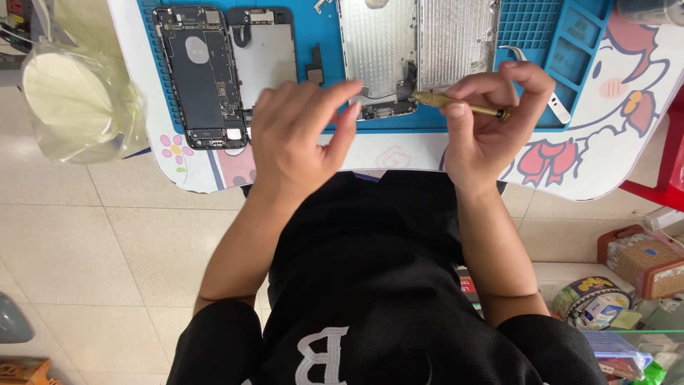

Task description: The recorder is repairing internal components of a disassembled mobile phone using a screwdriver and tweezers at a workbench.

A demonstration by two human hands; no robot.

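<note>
a: what's the right hand (491, 125) doing?
b: its fingers (524, 75) are pinched round a brass screwdriver (459, 105), which lies almost level, tip pointing left at the lower edge of the silver phone shell (417, 46)

a: and the left hand (296, 135)?
b: it hovers over the near edge of the blue mat (320, 28), fingers (335, 96) loosely curled and slightly spread, holding nothing that i can see; the fingertips sit just beside the shell's bottom corner, but i cannot tell if they touch it

a: where's the shell?
b: flat on the mat, far middle of the tabletop (605, 157), right in front of both hands

a: anything else there?
b: a dark opened phone (201, 75) and a grey screen panel (265, 53) lie side by side to the left, tweezers (545, 82) lie behind the right hand, and a clear plastic bag (78, 93) hangs at the tabletop's left end
</note>
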